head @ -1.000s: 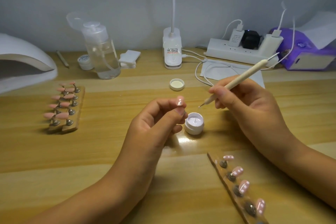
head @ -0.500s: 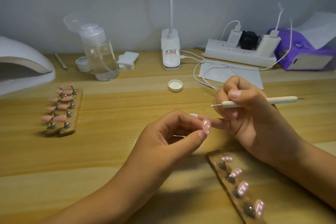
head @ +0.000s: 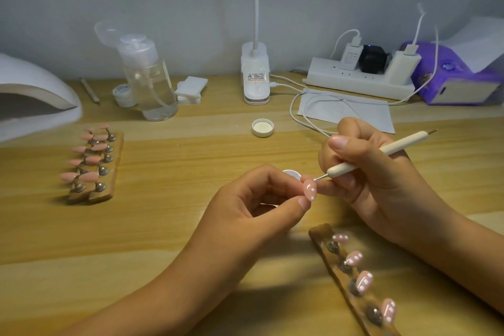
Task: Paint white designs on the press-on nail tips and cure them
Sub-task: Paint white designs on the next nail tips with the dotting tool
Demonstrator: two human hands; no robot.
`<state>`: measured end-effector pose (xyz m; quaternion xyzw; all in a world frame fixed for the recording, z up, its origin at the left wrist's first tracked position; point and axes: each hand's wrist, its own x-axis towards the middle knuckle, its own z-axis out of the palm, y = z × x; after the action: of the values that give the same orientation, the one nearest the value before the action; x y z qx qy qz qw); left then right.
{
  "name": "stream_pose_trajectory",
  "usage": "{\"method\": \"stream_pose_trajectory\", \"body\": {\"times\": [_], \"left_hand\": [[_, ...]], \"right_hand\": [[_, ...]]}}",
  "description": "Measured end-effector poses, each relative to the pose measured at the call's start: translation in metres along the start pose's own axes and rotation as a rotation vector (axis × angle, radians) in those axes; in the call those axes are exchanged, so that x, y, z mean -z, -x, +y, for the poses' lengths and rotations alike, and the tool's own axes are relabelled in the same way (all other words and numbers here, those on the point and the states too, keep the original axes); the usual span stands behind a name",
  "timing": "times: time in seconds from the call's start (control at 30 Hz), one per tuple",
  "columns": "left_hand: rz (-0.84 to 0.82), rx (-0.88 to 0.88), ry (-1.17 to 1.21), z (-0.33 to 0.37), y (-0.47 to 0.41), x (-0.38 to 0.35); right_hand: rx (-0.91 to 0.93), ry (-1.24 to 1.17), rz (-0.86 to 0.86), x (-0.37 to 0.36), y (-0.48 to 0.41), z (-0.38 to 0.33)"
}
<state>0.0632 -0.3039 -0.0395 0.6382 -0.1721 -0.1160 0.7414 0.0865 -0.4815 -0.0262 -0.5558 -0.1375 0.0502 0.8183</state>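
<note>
My left hand [head: 253, 207] pinches a pink nail tip [head: 310, 191] marked with white dots, held above the desk centre. My right hand [head: 373, 180] grips a cream dotting pen [head: 381, 154], whose metal point touches the top of that tip. The white paint jar [head: 291, 173] sits just behind my left fingers, mostly hidden. A wooden holder [head: 354, 289] at the lower right carries several pink tips with white dots. Another holder [head: 94, 163] on the left carries several plain pink tips. The white curing lamp [head: 32, 95] stands at the far left.
The jar lid [head: 263, 127] lies behind my hands. At the back stand a clear pump bottle [head: 148, 79], a small white pot [head: 123, 94], cotton pads [head: 190, 89], a clip lamp base [head: 255, 76], a power strip [head: 360, 76] with cables over a paper sheet [head: 346, 112], and a purple tissue pack [head: 458, 79].
My right hand swung the pen from level to angled down, bringing its point onto the held nail tip. My left hand stayed almost still, turning the tip slightly.
</note>
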Motion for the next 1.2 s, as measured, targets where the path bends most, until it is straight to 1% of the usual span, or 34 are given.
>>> {"method": "stream_pose_trajectory", "body": {"times": [1.2], "left_hand": [[-0.001,-0.006,-0.018,0.0019,0.0011,-0.0006]], "right_hand": [[-0.048,-0.016,0.058,-0.0054,0.0008,-0.0021]]}}
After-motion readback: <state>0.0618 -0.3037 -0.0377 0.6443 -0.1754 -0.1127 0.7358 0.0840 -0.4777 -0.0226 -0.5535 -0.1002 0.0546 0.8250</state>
